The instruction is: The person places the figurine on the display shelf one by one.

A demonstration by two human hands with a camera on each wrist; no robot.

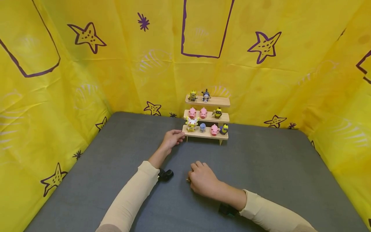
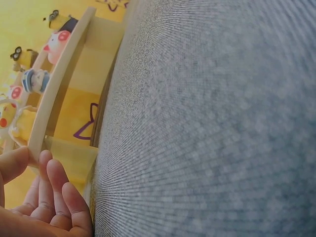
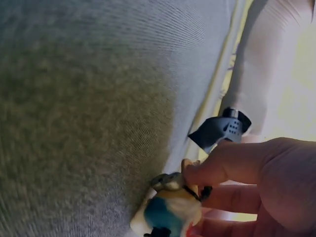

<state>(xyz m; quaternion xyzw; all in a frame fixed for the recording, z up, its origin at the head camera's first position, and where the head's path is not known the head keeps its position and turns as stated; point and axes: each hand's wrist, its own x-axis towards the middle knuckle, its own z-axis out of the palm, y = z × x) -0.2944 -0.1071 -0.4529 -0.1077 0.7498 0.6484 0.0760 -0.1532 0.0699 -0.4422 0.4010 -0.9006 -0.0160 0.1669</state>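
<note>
A three-tier wooden display stand [image 1: 221, 101] bears several toy figures. My left hand [image 1: 172, 139] pinches the left end of its lowest tier; in the left wrist view the thumb is above the board [image 2: 52, 106] and the fingertips below. My right hand [image 1: 203, 178] is nearer to me, low over the table, and holds a small toy figure [image 3: 168, 212] in yellow, blue and white with grey goggles. On the lowest tier are a white-and-yellow figure [image 1: 191, 124], a blue-grey one [image 1: 202, 128], a pink pig [image 1: 214, 130] and a yellow-and-blue goggled figure [image 1: 224, 129].
Two pink pigs [image 1: 203, 113] and a yellow goggled figure [image 1: 218, 112] occupy the middle tier. Up top stand a yellow figure [image 1: 192, 95] and a dark-hooded one [image 1: 206, 95]. Yellow cloth [image 1: 162, 74] with purple drawings surrounds the grey table [image 1: 261, 164].
</note>
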